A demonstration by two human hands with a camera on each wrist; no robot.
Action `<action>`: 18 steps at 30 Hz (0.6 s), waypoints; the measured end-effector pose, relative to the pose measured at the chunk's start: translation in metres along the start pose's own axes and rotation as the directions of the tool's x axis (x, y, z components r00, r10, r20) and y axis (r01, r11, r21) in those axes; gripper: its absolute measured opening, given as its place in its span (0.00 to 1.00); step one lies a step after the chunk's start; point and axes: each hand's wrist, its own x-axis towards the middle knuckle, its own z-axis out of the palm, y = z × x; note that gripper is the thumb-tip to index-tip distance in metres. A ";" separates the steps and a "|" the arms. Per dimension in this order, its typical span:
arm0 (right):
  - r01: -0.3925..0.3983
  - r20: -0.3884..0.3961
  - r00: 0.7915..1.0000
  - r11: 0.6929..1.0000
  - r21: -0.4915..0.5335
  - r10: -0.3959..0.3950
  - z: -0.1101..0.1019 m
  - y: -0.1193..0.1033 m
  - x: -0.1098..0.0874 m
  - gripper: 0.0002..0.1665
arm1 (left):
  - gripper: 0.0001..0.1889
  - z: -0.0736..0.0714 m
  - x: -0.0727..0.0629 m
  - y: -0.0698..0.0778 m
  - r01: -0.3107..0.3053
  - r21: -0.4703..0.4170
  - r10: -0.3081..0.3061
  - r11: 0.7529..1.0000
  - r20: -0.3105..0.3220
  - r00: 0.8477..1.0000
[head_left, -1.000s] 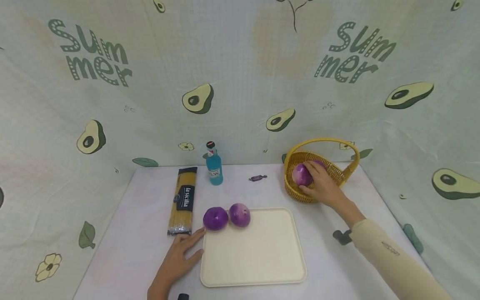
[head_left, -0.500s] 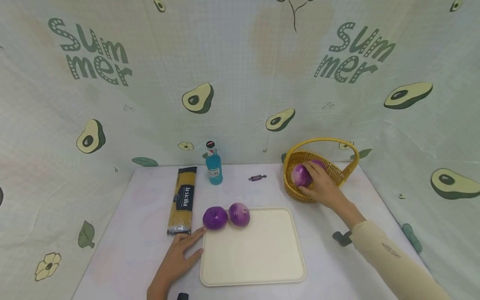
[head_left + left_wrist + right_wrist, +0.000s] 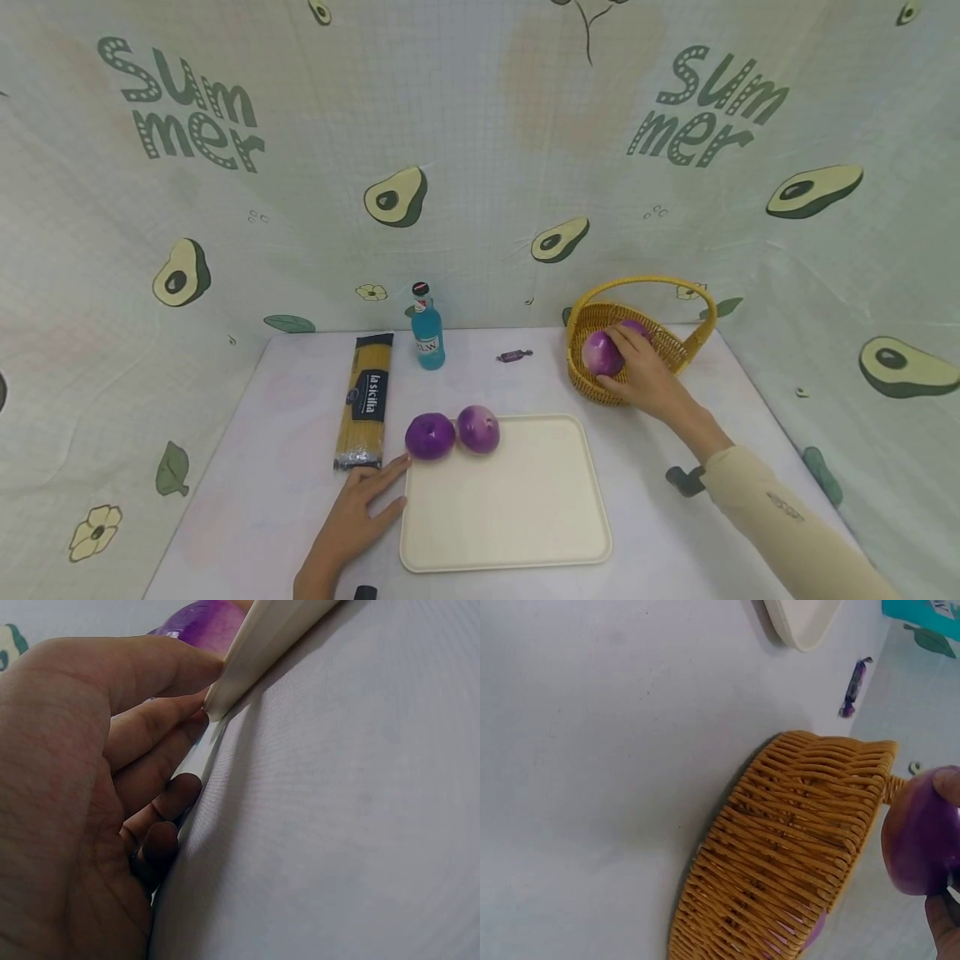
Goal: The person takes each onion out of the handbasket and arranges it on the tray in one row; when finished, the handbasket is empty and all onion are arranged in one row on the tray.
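My right hand [image 3: 647, 373] grips a round purple onion [image 3: 602, 354] at the mouth of the yellow wicker basket [image 3: 588, 390]. The right wrist view shows this onion [image 3: 917, 834] just above the basket's woven rim, with fingertips on it. A second onion [image 3: 637, 327] lies behind it in the basket, partly covered by the hand. My left hand [image 3: 351, 523] touches the left edge of the cream tray [image 3: 510, 512], fingers extended; in the left wrist view the thumb and fingertips meet the tray edge [image 3: 262, 645]. Two more purple onions, one darker [image 3: 431, 437] and one paler [image 3: 478, 430], sit at the tray's upper left corner.
A pack of spaghetti [image 3: 363, 404] lies left of the tray. Behind the tray stand a blue bottle [image 3: 429, 337] and a small wrapped candy [image 3: 514, 356] on the white table. The basket's tall handle [image 3: 648, 280] arches over its opening. A printed cloth hangs behind.
Almost nothing moves. The right hand stays on the onion at the basket, and the left hand keeps its place at the tray edge.
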 end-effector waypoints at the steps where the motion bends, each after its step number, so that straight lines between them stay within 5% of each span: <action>1: 0.007 -0.004 1.000 1.000 0.001 -0.007 0.000 0.000 0.000 0.53 | 0.31 0.000 0.000 0.000 -0.001 0.001 0.001 1.000 0.000 1.000; 18: 0.063 -0.052 0.997 0.998 0.014 -0.063 0.002 -0.002 -0.005 0.52 | 0.30 -0.001 -0.001 0.003 0.003 0.019 -0.003 1.000 0.002 1.000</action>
